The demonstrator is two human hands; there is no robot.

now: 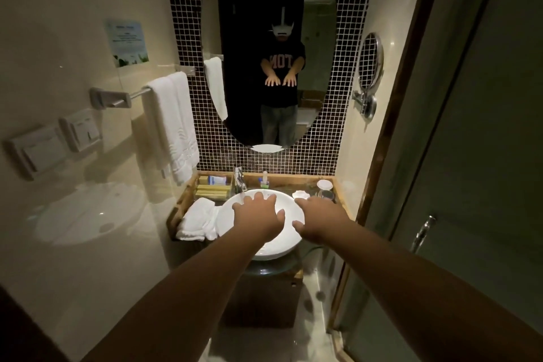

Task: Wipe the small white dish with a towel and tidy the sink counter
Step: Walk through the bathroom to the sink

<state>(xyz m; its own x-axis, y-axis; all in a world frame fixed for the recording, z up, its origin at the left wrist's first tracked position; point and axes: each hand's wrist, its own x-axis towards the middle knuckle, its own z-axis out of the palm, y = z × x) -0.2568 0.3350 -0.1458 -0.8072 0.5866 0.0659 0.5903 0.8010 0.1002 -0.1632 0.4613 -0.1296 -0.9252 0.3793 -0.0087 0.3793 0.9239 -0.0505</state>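
Left hand (258,216) spread wide, palm down, fingers splayed over the basin (232,209), holding nothing. Right hand (318,219) likewise flat and empty, fingertips just short of the dish (299,194). Both forearms stretched forward from the bottom edge, roughly parallel.

Beneath the hands, white round basin on a glass stand. Left of it, crumpled towel (198,219) on the counter (342,204), touching the basin's rim. Small white dish on the counter just right of the basin's far edge, near a glass (326,194) and a white lid (324,184).

Farther back: tap (239,178) behind the basin, tray (213,186) with yellowish packets at the rear left corner, small bottle (265,178) near the wall.

Above, second towel (172,123) hung on a rail (117,97) at left, oval mirror (320,67) on dark mosaic tile, round mirror (370,62) on the right wall.
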